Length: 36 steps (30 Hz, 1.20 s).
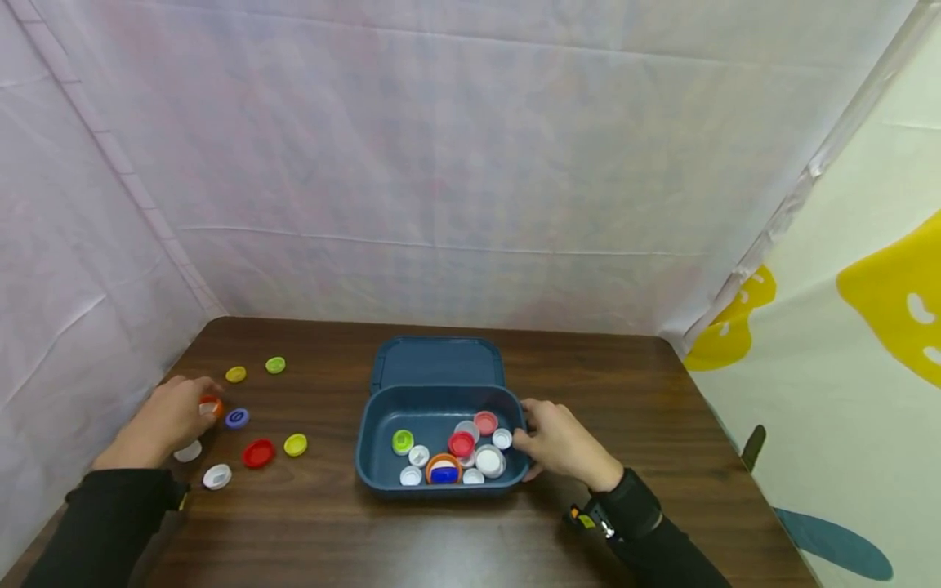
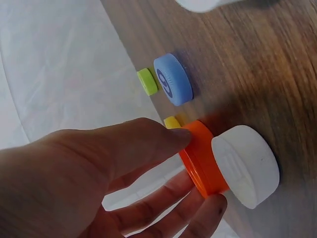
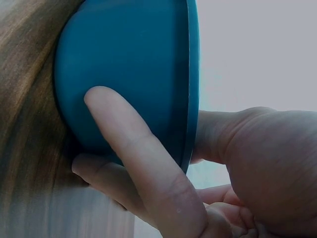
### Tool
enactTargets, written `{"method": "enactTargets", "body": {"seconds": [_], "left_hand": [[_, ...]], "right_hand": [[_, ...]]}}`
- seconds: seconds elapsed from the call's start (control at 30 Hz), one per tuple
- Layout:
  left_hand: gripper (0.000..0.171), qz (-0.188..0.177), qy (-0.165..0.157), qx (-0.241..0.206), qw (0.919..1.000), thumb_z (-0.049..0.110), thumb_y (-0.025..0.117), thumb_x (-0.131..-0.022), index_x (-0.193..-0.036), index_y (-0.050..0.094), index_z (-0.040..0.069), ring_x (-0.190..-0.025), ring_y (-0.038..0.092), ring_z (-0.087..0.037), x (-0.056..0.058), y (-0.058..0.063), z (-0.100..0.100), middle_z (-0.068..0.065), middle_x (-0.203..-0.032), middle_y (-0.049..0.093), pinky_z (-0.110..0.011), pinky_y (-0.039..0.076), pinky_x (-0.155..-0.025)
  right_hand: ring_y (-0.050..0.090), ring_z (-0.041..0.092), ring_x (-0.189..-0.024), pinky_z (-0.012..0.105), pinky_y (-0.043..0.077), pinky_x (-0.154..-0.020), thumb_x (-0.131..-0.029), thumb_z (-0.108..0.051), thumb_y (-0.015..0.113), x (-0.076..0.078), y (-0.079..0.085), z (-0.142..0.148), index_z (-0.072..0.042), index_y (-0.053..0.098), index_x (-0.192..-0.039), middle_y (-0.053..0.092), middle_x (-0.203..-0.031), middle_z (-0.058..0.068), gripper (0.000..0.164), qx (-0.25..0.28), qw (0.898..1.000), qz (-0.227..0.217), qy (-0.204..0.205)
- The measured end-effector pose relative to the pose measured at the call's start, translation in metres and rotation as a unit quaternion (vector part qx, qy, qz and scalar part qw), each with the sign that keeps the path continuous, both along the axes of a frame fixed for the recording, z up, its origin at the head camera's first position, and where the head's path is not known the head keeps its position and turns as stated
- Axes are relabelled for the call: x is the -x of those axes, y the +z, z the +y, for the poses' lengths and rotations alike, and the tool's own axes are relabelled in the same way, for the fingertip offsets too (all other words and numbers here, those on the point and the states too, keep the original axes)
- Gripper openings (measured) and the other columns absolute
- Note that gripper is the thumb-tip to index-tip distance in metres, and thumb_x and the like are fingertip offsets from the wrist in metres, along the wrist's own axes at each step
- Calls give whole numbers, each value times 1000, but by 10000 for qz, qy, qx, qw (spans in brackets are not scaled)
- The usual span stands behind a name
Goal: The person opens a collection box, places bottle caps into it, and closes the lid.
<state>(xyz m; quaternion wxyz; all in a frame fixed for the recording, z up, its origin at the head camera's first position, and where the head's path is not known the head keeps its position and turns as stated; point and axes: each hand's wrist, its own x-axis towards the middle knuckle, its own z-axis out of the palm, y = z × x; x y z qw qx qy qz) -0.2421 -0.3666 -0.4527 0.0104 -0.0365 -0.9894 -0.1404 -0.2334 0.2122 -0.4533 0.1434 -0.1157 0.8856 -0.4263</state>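
At the left of the table, my left hand [image 1: 167, 415] pinches an orange bottle cap [image 2: 202, 157] between thumb and fingers. A white cap [image 2: 250, 166] lies right beside it in the left wrist view. A blue cap [image 1: 237, 418] sits just to the right of the hand. My right hand [image 1: 560, 443] grips the right wall of a blue-grey box [image 1: 371, 441], its thumb over the rim and its fingers along the outside [image 3: 124, 44]. Inside the box lie several caps, among them a green cap [image 1: 402, 442], a red cap [image 1: 461, 444] and white caps [image 1: 489, 461].
Around the left hand lie a yellow cap [image 1: 236, 374], a light green cap [image 1: 275, 365], a red cap [image 1: 258, 453], another yellow cap [image 1: 296, 445] and a white cap [image 1: 216, 476]. The box's lid [image 1: 437, 362] lies behind it. White sheeting [image 1: 441, 163] hangs along the table's back.
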Motion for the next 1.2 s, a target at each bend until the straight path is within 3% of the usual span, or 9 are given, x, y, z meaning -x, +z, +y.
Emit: {"method": "enactTargets", "body": {"seconds": [0.4, 0.6, 0.8, 1.0, 1.2], "left_hand": [[36, 170, -72, -21, 9998, 3, 77, -95, -125, 72, -17, -117, 62, -65, 1, 2, 5, -46, -121, 68, -80, 53, -103], [40, 260, -37, -123, 9996, 4, 73, -98, -132, 70, -17, -115, 61, -63, 2, 10, 20, -46, -127, 65, -79, 54, -103], [44, 389, -226, -264, 9986, 5, 77, -98, -137, 70, -14, -118, 61, -64, 1, 20, 48, -48, -133, 61, -79, 57, -100], [42, 683, -690, -371, 9946, 7, 79, -100, -139, 72, -9, -120, 64, -60, -2, 29, 88, -43, -135, 65, -72, 60, -98], [38, 1214, -1339, -463, 9824, 5, 83, -97, -134, 79, -1, -112, 68, -50, -6, 36, 138, -33, -129, 69, -59, 65, -88]], "right_hand": [[84, 22, -66, 41, 69, -57, -107, -3, 73, 1, -1, 0, 15, 57, -157, 83, -121, 30, 56, -29, 9999, 110, 89], [84, 23, -65, 42, 69, -57, -107, -4, 73, 0, -1, 1, 14, 56, -159, 83, -121, 30, 58, 13, 10000, 63, 41], [84, 23, -65, 42, 69, -57, -106, -3, 73, 0, -1, 0, 15, 56, -159, 83, -122, 30, 58, -2, 10000, 80, 49], [85, 23, -67, 43, 70, -58, -107, -4, 73, 0, 0, 0, 14, 56, -160, 83, -124, 31, 58, -18, 10000, 39, 42], [85, 24, -69, 43, 70, -59, -107, -4, 75, 0, 0, 0, 14, 54, -162, 81, -128, 33, 61, -42, 9999, -108, -79]]}}
